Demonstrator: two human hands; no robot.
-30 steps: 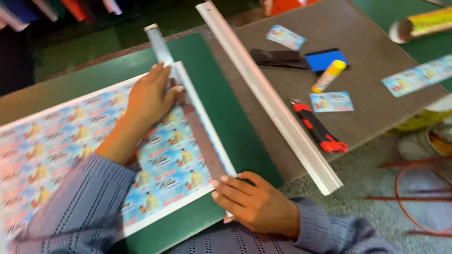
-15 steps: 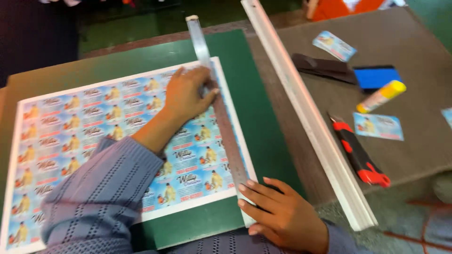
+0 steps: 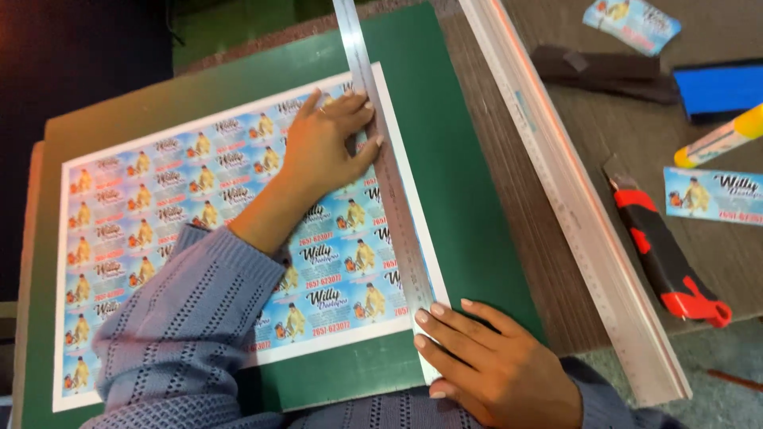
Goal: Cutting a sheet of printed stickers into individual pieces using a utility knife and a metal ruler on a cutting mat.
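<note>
Fingers [image 3: 354,107] of the left hand [image 3: 326,147] lay spread and flat, their tips pressing on the long thin steel ruler [image 3: 387,183] where it crossed the upper part of the printed sheet of small blue picture cards [image 3: 183,206]; they clamped nothing, only bore down. Fingers [image 3: 445,330] of the right hand [image 3: 497,365] were likewise extended and slightly apart, resting on the ruler's near end at the sheet's lower right corner, also pressing rather than gripping.

That ruler ran along the right margin of the sheet, from the near edge of the dark green cutting mat [image 3: 469,183] up past its far edge. Sheet and ruler both lay on the mat, which covered the left part of the brown surface [image 3: 604,127].

Just right of the mat, a broad aluminium straightedge [image 3: 572,206] lay diagonally on the surface. Beyond it, towards the right edge, sat a red and black utility knife [image 3: 664,254], apart from both hands. A single cut blue card [image 3: 711,195] lay beside the knife, a yellow-capped glue stick [image 3: 719,139] above it, a blue pad [image 3: 719,87] and a dark flat case [image 3: 604,73] further back, and another cut card [image 3: 632,22] near the far edge.
</note>
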